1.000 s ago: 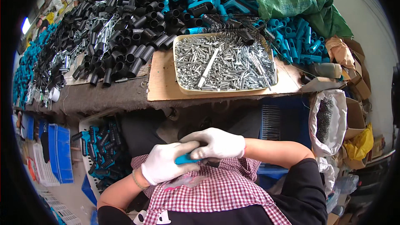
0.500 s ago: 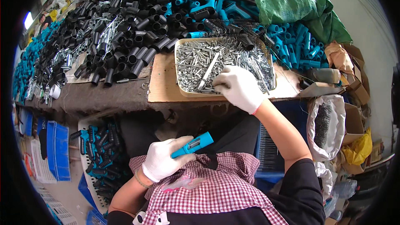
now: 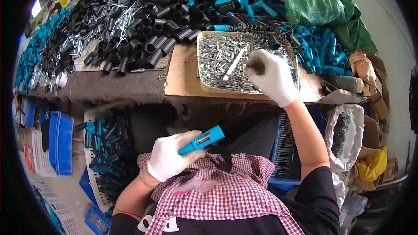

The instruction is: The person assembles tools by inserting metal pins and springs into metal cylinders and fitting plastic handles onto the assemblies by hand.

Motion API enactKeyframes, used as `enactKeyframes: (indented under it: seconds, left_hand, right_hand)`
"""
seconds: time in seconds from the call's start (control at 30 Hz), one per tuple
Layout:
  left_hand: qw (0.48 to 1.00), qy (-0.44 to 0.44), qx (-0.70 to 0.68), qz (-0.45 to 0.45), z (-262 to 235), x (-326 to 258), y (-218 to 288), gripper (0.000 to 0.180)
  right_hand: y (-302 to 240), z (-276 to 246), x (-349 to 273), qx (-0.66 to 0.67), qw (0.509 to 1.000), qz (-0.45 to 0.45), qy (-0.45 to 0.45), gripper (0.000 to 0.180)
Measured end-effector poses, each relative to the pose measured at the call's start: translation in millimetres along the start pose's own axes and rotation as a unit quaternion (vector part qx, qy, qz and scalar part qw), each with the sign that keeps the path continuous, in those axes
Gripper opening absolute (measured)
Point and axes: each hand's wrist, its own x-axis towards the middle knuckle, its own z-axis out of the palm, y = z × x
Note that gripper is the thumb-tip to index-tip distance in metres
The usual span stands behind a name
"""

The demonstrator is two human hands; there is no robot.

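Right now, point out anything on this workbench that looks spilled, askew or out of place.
One thing stands out: black coiled springs spill from the heap over the back rim of the shallow tray of small silver metal parts, where the white-gloved right hand reaches in. The white-gloved left hand holds a blue plastic handle, intact.

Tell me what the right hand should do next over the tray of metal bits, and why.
Probably pinch one small metal piece and lift it: the right hand is down on the loose pieces in the tray, while the left hand holds the blue handle with its metal insert facing up, away from the tray.
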Motion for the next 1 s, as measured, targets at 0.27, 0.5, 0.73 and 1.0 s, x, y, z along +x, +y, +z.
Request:
enactKeyframes:
  seconds: [0.27,0.5,0.73,1.0]
  left_hand:
    - [0.999,-0.021,0.042,0.010,-4.5,1.6,-4.9,0.038]
    - [0.995,-0.058,0.080,0.009,-4.4,-1.3,-7.5,0.028]
    - [0.998,-0.019,0.049,0.018,-7.8,-0.5,-1.9,0.028]
    - [0.993,-0.017,0.093,0.066,1.3,-2.8,-13.3,0.033]
  right_hand:
    - [-53.3,42.6,-55.6,0.099,0.917,-0.289,-0.256,0.012]
    - [-62.7,62.3,-60.4,0.006,0.895,-0.372,-0.246,0.013]
    - [-62.4,52.4,-52.6,0.088,0.903,-0.321,-0.273,0.014]
    - [-101.9,60.6,-82.5,-0.194,0.889,-0.345,-0.229,0.013]
